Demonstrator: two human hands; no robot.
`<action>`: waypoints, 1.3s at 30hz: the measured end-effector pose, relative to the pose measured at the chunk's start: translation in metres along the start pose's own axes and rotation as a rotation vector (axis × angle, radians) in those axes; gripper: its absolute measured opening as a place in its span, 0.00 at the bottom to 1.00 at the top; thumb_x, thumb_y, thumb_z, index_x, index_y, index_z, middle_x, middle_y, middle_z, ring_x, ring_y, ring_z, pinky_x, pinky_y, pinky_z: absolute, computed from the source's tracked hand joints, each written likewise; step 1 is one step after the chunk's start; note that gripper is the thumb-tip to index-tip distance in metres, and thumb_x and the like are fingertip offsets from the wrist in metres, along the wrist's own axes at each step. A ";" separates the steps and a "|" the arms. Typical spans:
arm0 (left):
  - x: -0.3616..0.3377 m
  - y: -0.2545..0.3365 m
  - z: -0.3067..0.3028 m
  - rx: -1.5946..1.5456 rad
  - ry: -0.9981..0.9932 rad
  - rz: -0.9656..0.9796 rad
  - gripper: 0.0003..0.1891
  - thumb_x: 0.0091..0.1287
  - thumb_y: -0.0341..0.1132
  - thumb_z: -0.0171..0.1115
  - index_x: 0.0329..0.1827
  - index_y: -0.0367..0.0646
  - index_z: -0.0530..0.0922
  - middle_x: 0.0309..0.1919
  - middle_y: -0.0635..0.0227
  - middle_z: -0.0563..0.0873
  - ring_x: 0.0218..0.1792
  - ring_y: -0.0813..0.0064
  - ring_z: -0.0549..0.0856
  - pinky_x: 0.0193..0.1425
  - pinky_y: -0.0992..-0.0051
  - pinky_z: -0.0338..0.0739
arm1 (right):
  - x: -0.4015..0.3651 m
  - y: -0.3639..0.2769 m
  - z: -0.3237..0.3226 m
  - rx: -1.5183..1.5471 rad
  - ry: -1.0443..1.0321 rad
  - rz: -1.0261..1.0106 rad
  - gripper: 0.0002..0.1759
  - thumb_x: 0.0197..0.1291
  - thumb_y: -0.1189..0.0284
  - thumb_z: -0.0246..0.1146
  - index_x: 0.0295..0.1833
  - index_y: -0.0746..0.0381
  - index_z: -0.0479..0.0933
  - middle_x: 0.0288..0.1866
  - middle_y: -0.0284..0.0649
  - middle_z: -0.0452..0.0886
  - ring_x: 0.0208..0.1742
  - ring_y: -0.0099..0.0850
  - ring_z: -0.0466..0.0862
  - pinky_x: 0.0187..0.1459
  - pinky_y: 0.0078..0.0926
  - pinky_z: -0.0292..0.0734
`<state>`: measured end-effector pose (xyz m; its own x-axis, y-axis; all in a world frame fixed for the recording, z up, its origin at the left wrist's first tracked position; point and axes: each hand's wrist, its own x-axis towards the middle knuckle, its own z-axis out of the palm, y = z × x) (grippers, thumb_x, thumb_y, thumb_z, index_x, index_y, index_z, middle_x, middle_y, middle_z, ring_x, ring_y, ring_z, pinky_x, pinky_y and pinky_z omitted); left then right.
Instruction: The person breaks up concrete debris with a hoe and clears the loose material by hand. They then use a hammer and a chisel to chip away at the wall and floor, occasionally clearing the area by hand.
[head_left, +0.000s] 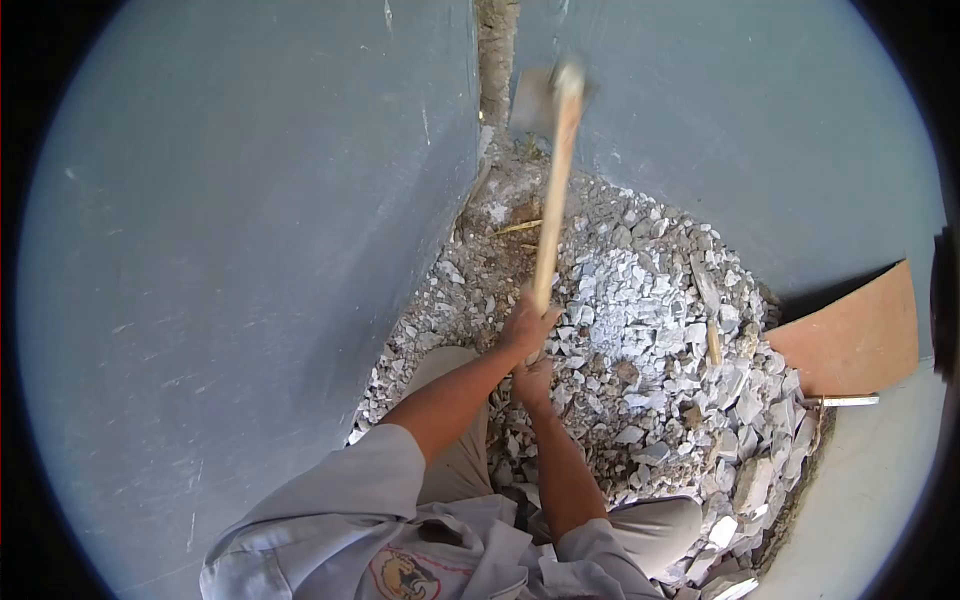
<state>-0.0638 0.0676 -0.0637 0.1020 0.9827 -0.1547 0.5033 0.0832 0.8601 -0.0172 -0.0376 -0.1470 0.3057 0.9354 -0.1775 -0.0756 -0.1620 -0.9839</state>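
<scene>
Left hand (527,326) and right hand (533,384) close round the hoe (552,210), its blurred head near the wall (720,100) — rubble (635,310) mostly small pieces, larger slabs (752,485) seemingly left unbroken at right.

I see the tool's head (540,98) only as a smear, and I can't make out its edge. The handle (553,215) blurs toward the top, and its lower end is hidden from me by the left hand (528,326) and right hand (532,382). The lettering on the shirt badge (404,576) is too small for me to read. The dark object (943,303) at far right is cut off, and rubble (640,330) hides the floor.
</scene>
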 end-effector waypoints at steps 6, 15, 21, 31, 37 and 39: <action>-0.003 -0.081 0.036 -0.027 -0.215 -0.393 0.28 0.64 0.40 0.72 0.59 0.31 0.71 0.42 0.51 0.87 0.41 0.51 0.89 0.44 0.58 0.84 | -0.019 -0.032 -0.028 -0.418 -0.103 0.329 0.22 0.63 0.60 0.71 0.47 0.71 0.80 0.31 0.47 0.85 0.34 0.40 0.85 0.38 0.39 0.78; 0.055 -0.048 0.030 -0.657 -0.265 -0.630 0.13 0.63 0.32 0.73 0.37 0.33 0.78 0.24 0.62 0.83 0.19 0.71 0.82 0.22 0.69 0.77 | -0.172 -0.063 -0.042 -0.604 0.025 0.352 0.26 0.62 0.54 0.72 0.42 0.71 0.80 0.27 0.49 0.84 0.31 0.39 0.86 0.37 0.41 0.79; 0.041 0.118 -0.064 -0.554 -0.199 0.050 0.18 0.66 0.32 0.72 0.52 0.36 0.73 0.33 0.66 0.82 0.30 0.78 0.83 0.30 0.78 0.81 | -0.096 -0.071 -0.033 -0.466 0.135 0.137 0.21 0.63 0.60 0.73 0.40 0.70 0.80 0.25 0.43 0.83 0.26 0.30 0.83 0.31 0.34 0.78; 0.072 0.179 -0.088 -0.247 0.252 0.537 0.22 0.65 0.37 0.72 0.56 0.38 0.73 0.34 0.51 0.86 0.33 0.49 0.88 0.39 0.55 0.83 | 0.119 -0.130 0.029 0.100 0.065 -0.278 0.27 0.66 0.67 0.70 0.67 0.63 0.73 0.58 0.38 0.81 0.54 0.30 0.81 0.56 0.33 0.79; 0.031 -0.077 0.040 -0.046 -0.140 -0.645 0.18 0.62 0.34 0.73 0.51 0.31 0.84 0.36 0.50 0.90 0.33 0.54 0.91 0.37 0.60 0.85 | -0.018 0.083 -0.002 -0.714 -0.017 0.369 0.17 0.58 0.68 0.70 0.42 0.74 0.81 0.35 0.51 0.88 0.32 0.39 0.89 0.35 0.36 0.82; 0.039 -0.077 0.039 -0.192 -0.203 -0.588 0.16 0.62 0.36 0.73 0.43 0.29 0.85 0.32 0.51 0.90 0.31 0.55 0.91 0.34 0.60 0.85 | -0.012 0.017 -0.011 -0.477 -0.135 0.541 0.18 0.63 0.64 0.69 0.44 0.70 0.79 0.34 0.45 0.85 0.31 0.35 0.86 0.35 0.35 0.81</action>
<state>-0.0652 0.0936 -0.1551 0.0262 0.7149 -0.6988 0.3645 0.6441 0.6726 -0.0121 -0.0550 -0.1621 0.2213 0.7114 -0.6670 0.2482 -0.7025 -0.6670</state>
